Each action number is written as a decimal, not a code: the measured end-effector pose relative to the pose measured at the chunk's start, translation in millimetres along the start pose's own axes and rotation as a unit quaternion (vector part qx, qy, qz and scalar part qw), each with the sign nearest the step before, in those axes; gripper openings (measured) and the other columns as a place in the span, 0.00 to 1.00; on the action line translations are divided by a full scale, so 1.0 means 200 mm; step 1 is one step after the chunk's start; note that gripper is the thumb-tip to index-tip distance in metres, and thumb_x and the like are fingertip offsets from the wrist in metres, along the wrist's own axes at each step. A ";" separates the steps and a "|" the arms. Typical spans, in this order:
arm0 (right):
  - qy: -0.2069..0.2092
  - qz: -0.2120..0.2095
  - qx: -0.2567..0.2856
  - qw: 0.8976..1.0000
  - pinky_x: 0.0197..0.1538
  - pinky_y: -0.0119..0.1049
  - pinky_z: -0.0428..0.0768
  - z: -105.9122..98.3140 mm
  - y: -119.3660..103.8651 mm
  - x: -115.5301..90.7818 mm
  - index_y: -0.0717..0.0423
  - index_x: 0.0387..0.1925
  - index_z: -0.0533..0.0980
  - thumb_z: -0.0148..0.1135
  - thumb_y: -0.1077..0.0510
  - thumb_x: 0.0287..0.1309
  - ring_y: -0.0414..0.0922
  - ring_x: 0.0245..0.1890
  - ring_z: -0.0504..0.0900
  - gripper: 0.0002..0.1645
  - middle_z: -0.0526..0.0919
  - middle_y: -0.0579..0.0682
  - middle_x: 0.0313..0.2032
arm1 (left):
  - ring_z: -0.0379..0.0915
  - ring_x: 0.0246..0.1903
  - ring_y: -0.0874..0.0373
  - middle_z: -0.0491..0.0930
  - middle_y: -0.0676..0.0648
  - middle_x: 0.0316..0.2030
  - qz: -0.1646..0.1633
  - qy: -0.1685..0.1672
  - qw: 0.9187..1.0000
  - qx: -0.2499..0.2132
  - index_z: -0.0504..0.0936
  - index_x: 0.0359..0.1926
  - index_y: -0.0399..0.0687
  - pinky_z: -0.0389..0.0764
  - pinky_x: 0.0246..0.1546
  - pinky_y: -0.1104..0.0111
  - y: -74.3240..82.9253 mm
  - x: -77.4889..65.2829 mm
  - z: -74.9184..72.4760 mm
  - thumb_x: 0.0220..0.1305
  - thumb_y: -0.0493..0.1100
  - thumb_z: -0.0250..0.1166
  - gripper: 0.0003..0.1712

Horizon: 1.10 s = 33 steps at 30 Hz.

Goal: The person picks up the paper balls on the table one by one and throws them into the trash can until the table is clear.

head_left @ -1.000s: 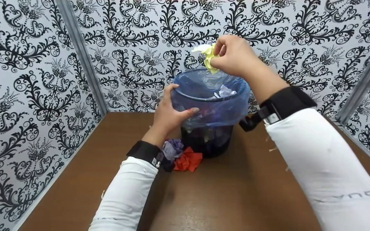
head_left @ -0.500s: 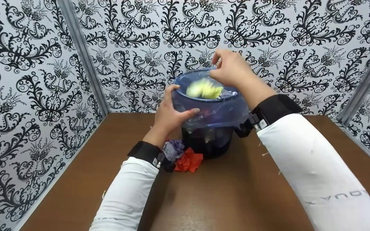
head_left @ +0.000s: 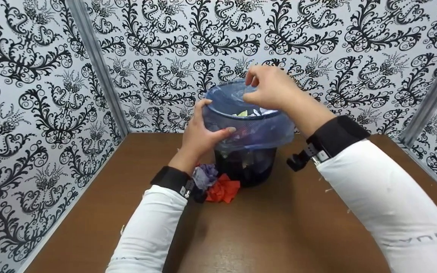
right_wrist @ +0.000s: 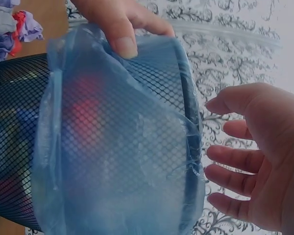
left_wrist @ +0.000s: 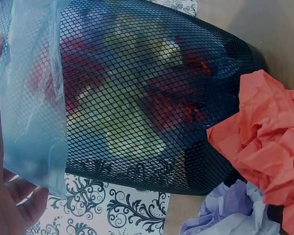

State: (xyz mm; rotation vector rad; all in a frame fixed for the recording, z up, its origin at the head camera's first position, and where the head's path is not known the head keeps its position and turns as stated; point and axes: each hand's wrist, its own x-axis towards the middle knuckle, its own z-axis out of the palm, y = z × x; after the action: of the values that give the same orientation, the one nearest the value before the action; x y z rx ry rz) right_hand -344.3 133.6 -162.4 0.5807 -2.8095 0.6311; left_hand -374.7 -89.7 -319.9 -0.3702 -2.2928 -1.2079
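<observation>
A black mesh wastebasket (head_left: 245, 168) stands on the table, its upper part wrapped in a translucent blue bin liner (head_left: 256, 134) folded over the rim. My left hand (head_left: 198, 134) holds it at the left side, thumb across the liner and fingers around the side near the rim. Above the opening is my right hand (head_left: 273, 87), holding nothing; in the right wrist view its fingers (right_wrist: 235, 159) are loosely bent beside the rim. Inside lie a yellow crumpled paper (head_left: 242, 113) and a whitish one (head_left: 268, 111). Other coloured papers show through the mesh in the left wrist view.
An orange-red crumpled paper (head_left: 223, 189) and a purple one (head_left: 205, 176) lie on the brown table (head_left: 249, 235), at the basket's front left. Panels with black-and-white scroll pattern (head_left: 157, 41) close off the back and both sides.
The yellow crumpled paper left my right hand and dropped into the wastebasket. The right hand came down lower over the opening. My left hand has stayed on the basket.
</observation>
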 end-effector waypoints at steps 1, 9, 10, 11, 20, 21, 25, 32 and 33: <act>-0.002 -0.007 -0.002 1.000 0.52 0.46 0.83 0.00 0.00 -0.01 0.51 0.52 0.75 0.68 0.49 0.55 0.50 0.48 0.80 0.24 0.82 0.53 0.52 | 0.79 0.50 0.54 0.81 0.51 0.58 0.000 0.000 1.000 0.000 0.59 0.66 0.77 0.80 0.51 0.55 0.00 0.00 0.00 0.30 0.82 0.77 0.61; 0.022 -0.142 0.020 0.989 0.47 0.40 0.84 0.04 -0.06 -0.18 0.52 0.43 0.79 0.73 0.49 0.55 0.48 0.43 0.82 0.18 0.83 0.50 0.43 | 0.79 0.51 0.54 0.81 0.50 0.59 0.004 0.006 1.000 -0.002 0.60 0.65 0.79 0.80 0.52 0.56 0.01 0.01 0.00 0.30 0.81 0.78 0.60; 0.028 -0.167 0.026 0.985 0.46 0.39 0.84 0.06 -0.07 -0.21 0.53 0.41 0.79 0.74 0.50 0.55 0.49 0.42 0.82 0.17 0.83 0.50 0.42 | 0.79 0.50 0.53 0.81 0.49 0.59 0.005 0.007 1.000 -0.001 0.59 0.65 0.79 0.80 0.51 0.56 0.01 0.01 0.00 0.30 0.80 0.78 0.60; 0.034 -0.195 0.031 0.980 0.45 0.39 0.85 0.07 -0.08 -0.24 0.54 0.40 0.80 0.74 0.51 0.55 0.48 0.41 0.83 0.16 0.83 0.50 0.40 | 0.79 0.49 0.52 0.81 0.48 0.58 0.005 0.007 1.000 0.002 0.59 0.65 0.79 0.80 0.50 0.56 0.01 0.01 0.00 0.31 0.79 0.79 0.59; -0.008 -0.295 0.015 0.955 0.50 0.39 0.84 0.36 -0.04 -0.44 0.51 0.41 0.82 0.73 0.54 0.55 0.44 0.42 0.83 0.13 0.86 0.45 0.40 | 0.80 0.50 0.50 0.81 0.46 0.60 0.007 0.009 1.000 0.013 0.60 0.66 0.76 0.81 0.48 0.55 0.02 0.02 0.00 0.35 0.73 0.81 0.58; -0.016 -0.297 0.011 0.955 0.51 0.40 0.84 0.41 -0.03 -0.45 0.51 0.42 0.82 0.73 0.54 0.55 0.45 0.43 0.84 0.13 0.86 0.45 0.41 | 0.80 0.51 0.50 0.80 0.46 0.61 0.007 0.008 1.000 0.009 0.60 0.66 0.76 0.81 0.50 0.55 0.02 0.01 0.00 0.34 0.76 0.80 0.59; -0.043 -0.284 -0.005 0.958 0.56 0.43 0.83 0.60 0.02 -0.47 0.50 0.45 0.83 0.72 0.54 0.56 0.46 0.47 0.84 0.14 0.86 0.46 0.44 | 0.79 0.53 0.53 0.79 0.49 0.63 0.003 0.000 1.000 -0.009 0.60 0.67 0.73 0.81 0.53 0.55 0.01 0.00 0.00 0.29 0.81 0.78 0.63; -0.057 -0.244 -0.024 0.968 0.55 0.43 0.84 0.91 0.08 -0.48 0.51 0.48 0.83 0.69 0.54 0.56 0.45 0.47 0.83 0.17 0.84 0.48 0.47 | 0.78 0.55 0.53 0.78 0.51 0.63 -0.003 0.003 1.000 -0.015 0.61 0.67 0.73 0.79 0.56 0.53 0.01 -0.01 0.00 0.28 0.81 0.78 0.63; -0.056 -0.237 -0.027 0.970 0.55 0.43 0.84 0.95 0.09 -0.47 0.51 0.49 0.83 0.69 0.53 0.56 0.45 0.48 0.83 0.18 0.83 0.48 0.47 | 0.78 0.55 0.53 0.78 0.51 0.63 -0.004 0.002 1.000 -0.015 0.61 0.67 0.73 0.79 0.56 0.53 0.01 -0.01 0.00 0.28 0.81 0.78 0.63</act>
State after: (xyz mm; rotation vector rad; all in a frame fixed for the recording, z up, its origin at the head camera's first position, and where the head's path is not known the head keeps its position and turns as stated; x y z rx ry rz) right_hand -287.3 95.7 -363.8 1.2552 -2.6204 0.4333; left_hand -373.0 -88.2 -320.1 -0.3700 -2.2763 -1.2463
